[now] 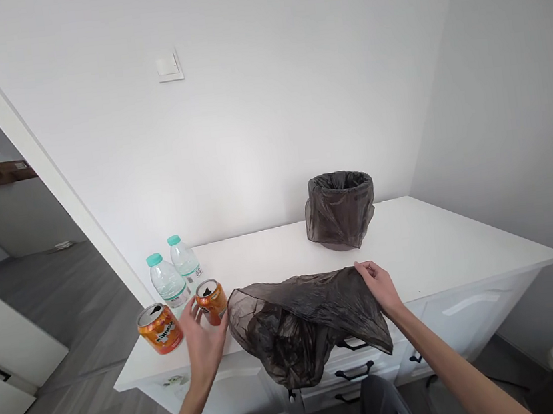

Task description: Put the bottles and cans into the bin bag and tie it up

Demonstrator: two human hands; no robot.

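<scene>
My left hand (204, 337) is at an orange soda can (212, 300), with fingers on its left side and thumb at its lower right. The can is upright with its top opened. Beside that hand stands a second orange can (161, 330), marked Mirinda. My right hand (377, 285) pinches the upper right edge of a dark, thin plastic trash bag (315, 316). The bag hangs over the front edge of the white cabinet top, and its left end lies close to my left thumb. Behind the cans are two clear bottles with teal caps, one nearer (168, 280) and one farther (184, 257).
A bin lined with a dark bag (342, 216) stands toward the back of the white cabinet (272, 251). Black-handled drawers (354, 372) face me below. A light switch (169, 66) is on the wall. A doorway opens at left.
</scene>
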